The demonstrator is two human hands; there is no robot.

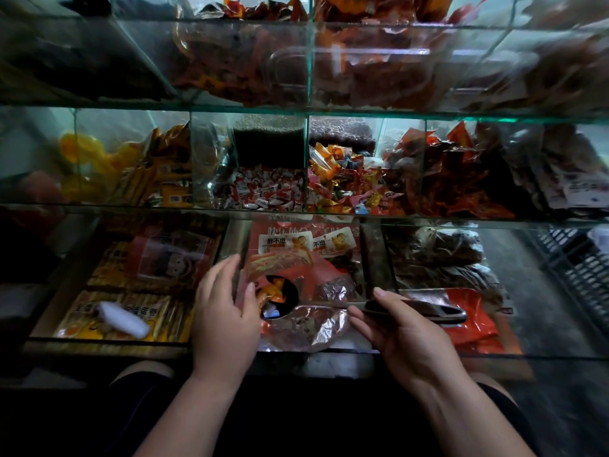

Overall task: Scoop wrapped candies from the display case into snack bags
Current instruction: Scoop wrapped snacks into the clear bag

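My left hand [224, 311] pinches the left rim of a red snack bag [316, 275] and holds its round mouth open. Several wrapped candies [275, 296] show inside that mouth. My right hand [398, 334] grips the dark handle of a scoop [428, 311] between thumb and fingers. The scoop's clear, crinkly-looking bowl [309, 324] lies just below the bag's mouth, and its contents are unclear. In the glass display case [296, 214], the middle shelf holds red-and-white wrapped candies [270, 189] and mixed colourful candies [342, 183].
Yellow packets [158, 173] fill the compartment on the left, red packets [461, 179] the one on the right. The bottom shelf holds boxed egg rolls [131, 311] with a white object [123, 319] on them. A dark crate [580, 275] stands far right.
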